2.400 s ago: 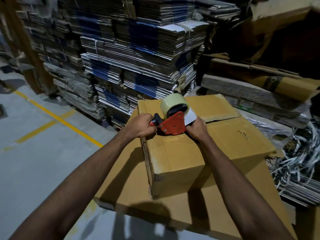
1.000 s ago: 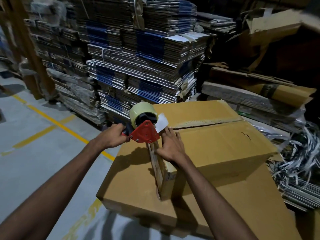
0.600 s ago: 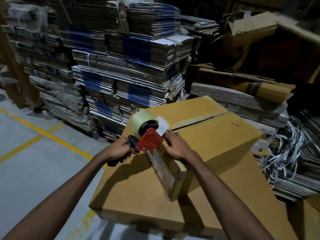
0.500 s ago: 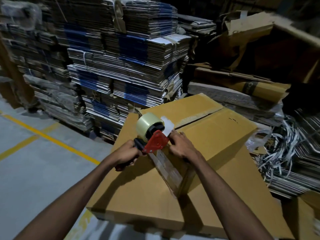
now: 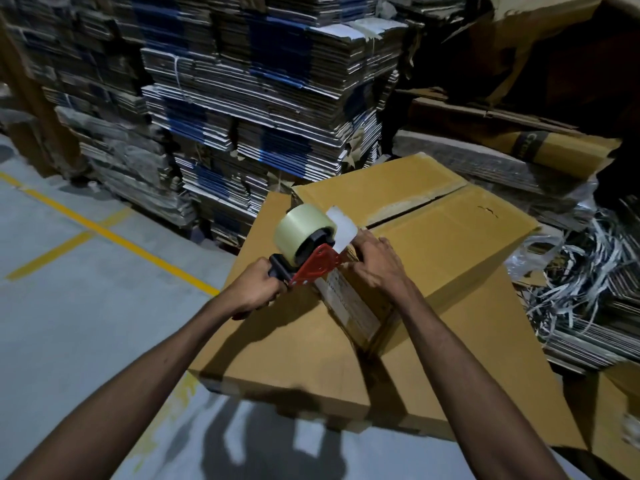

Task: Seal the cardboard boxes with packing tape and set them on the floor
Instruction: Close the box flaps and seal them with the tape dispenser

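Gripping the tape dispenser [image 5: 309, 244] handle in my curled left hand [image 5: 254, 289] while my right hand [image 5: 375, 261] presses flat-fingered on the cardboard box [image 5: 446, 237] atop a flattened carton [image 5: 287, 344], I'm anchoring tape at its near edge, ready, I judge, to pull along the open seam.

Left grip [image 5: 254, 287] clenched, right grip [image 5: 377, 263] flat

Left hand [image 5: 254, 289] grips the tape gun [image 5: 313, 252] at the near top edge of the box [image 5: 450, 244] — right hand [image 5: 375, 263] presses beside it. Tape [image 5: 349, 304] runs down the box's near face. Box rests on flat cardboard [image 5: 294, 344] — top seam untaped.
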### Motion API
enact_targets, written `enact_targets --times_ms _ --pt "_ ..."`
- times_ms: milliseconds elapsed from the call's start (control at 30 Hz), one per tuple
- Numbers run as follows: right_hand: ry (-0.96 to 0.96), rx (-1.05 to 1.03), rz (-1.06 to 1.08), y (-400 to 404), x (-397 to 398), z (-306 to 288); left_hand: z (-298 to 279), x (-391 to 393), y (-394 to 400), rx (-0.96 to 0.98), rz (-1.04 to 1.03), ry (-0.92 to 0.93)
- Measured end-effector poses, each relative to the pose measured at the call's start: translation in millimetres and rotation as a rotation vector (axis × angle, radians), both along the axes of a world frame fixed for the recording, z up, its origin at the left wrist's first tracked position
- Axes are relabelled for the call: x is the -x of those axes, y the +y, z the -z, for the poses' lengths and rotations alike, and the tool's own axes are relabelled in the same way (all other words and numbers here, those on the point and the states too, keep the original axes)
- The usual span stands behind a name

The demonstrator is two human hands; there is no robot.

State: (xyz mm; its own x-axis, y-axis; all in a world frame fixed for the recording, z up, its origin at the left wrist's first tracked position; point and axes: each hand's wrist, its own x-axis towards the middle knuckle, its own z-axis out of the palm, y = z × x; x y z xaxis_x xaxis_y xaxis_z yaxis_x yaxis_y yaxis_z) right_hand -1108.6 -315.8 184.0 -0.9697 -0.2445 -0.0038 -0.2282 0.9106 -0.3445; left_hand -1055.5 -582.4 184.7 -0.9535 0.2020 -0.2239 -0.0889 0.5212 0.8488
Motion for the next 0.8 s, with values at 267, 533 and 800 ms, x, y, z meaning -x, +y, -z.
enact_targets --times_ms 267,533,800 --pt "0.013 0.012 -0.007 -2.8 -4.8 -6.4 29.3 -1.6 -13.7 0.041 -0.017 -0.026" --pt "-0.314 0.830 0.149 -10.2 -17.8 -35.9 59.0 26.4 13.7 0.083 -0.004 0.027" --pt "-0.042 0.258 0.348 -76.1 -36.3 -47.5 53.5 29.8 14.8 0.291 -0.010 0.130"
